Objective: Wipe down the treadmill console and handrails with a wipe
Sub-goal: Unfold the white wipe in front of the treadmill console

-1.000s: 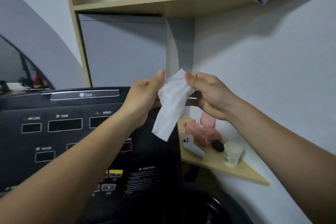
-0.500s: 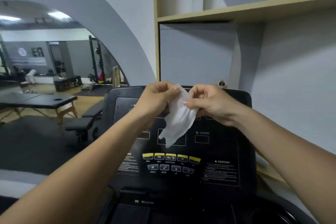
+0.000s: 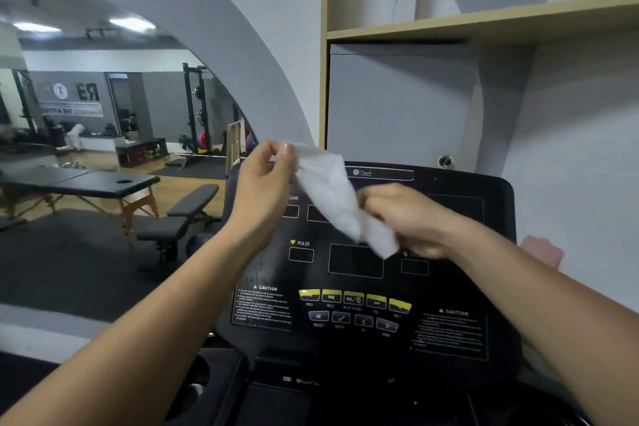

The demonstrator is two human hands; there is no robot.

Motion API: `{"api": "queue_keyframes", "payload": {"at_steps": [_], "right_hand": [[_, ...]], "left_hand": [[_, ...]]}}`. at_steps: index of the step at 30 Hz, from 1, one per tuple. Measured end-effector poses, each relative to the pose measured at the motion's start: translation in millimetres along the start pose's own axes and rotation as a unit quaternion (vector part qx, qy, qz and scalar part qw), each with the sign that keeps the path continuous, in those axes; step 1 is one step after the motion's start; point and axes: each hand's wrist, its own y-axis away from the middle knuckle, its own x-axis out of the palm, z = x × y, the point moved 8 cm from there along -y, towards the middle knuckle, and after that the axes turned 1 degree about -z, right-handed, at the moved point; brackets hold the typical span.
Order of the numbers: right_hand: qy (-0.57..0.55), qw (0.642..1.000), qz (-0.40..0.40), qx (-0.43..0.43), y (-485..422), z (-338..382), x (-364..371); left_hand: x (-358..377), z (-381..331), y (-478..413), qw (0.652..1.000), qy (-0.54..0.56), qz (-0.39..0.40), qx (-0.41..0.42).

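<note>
Nearest the camera, two bare forearms reached forward from the bottom corners and met over the treadmill console [image 3: 359, 287]. The left hand [image 3: 262, 190] pinched the upper corner of the white wipe [image 3: 332, 194] between thumb and fingertip, raised near the console's top edge. The right hand [image 3: 411, 218] sat lower and to the right, its fingers curled round the wipe's lower end; that part was blurred, so how tight the hold was could not be told. The wipe stretched slantwise between them, crumpled, held in the air in front of the display windows rather than on them, so it looked as though it was being opened out and no wiping had begun. The handrails could not be made out clearly in the dark lower part of the view. One risk I judged from here: a thin damp sheet pulled from two corners could tear, or slip out of the lighter left pinch and drop into the dark tray below the console. Another was that pressing over the yellow button row [image 3: 354, 297] might trigger a control. Beyond the console stood a wooden shelf [image 3: 484, 24] against the grey wall, and to the left a mirror showed a massage table [image 3: 83, 183] and a weight bench [image 3: 179, 218].
</note>
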Motion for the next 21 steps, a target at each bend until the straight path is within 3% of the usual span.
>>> {"api": "queue_keyframes", "payload": {"at_steps": [2,4,8,11,14,18,21], "right_hand": [[0.04,0.999,0.027,0.011,2,-3,14],[-0.009,1.0,0.022,-0.007,2,5,18],[-0.085,0.988,0.118,-0.051,11,20,44],[-0.107,0.989,0.06,-0.081,8,22,38],[-0.276,0.96,-0.002,-0.048,4,14,25],[-0.345,0.936,-0.057,0.037,0,-11,25],[-0.338,0.937,0.061,0.061,6,-15,43]], "left_hand": [[-4,1,0,0.999,0.032,-0.013,-0.003],[1,0,3,1.0,0.004,0.02,0.006],[12,-5,8,0.996,-0.018,0.076,0.038],[1,-2,4,0.999,0.004,0.045,0.026],[-8,3,1,1.0,-0.018,0.018,0.014],[-3,27,1,0.993,-0.079,0.032,-0.082],[-10,48,3,0.979,-0.023,-0.006,-0.202]]}}
